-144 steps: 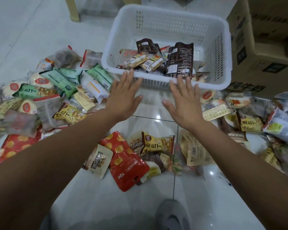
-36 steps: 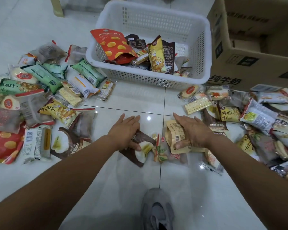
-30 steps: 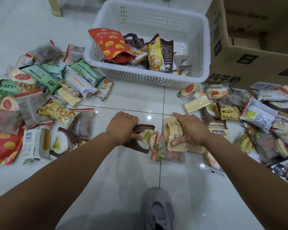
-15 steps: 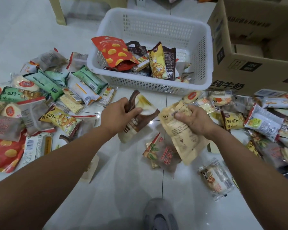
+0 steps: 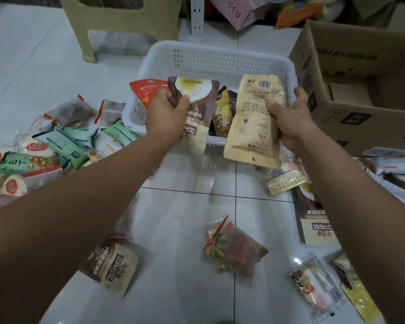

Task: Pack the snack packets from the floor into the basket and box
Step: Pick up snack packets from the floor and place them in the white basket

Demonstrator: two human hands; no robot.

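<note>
The left hand [image 5: 166, 115] is gripping a brown packet [image 5: 198, 118], fingers curled round its top. The right hand [image 5: 290, 120] is pinching a tan packet [image 5: 253, 127] by its side. Both packets are hanging over the near edge of the basket [image 5: 220, 49], which is sitting on the floor [image 5: 185, 206] beside the box [image 5: 360, 66]. If the hands let go too early, the packets could hit the rim and slide back down to the floor, near the reddish packet [image 5: 234, 249].

Dim room, soft light from above, small white shine spots on the glossy floor [image 5: 185, 206], faint soft shadows, pic a bit blurry esp. the near packets [image 5: 234, 249], edges bend w/ wide lens, corners darker
</note>
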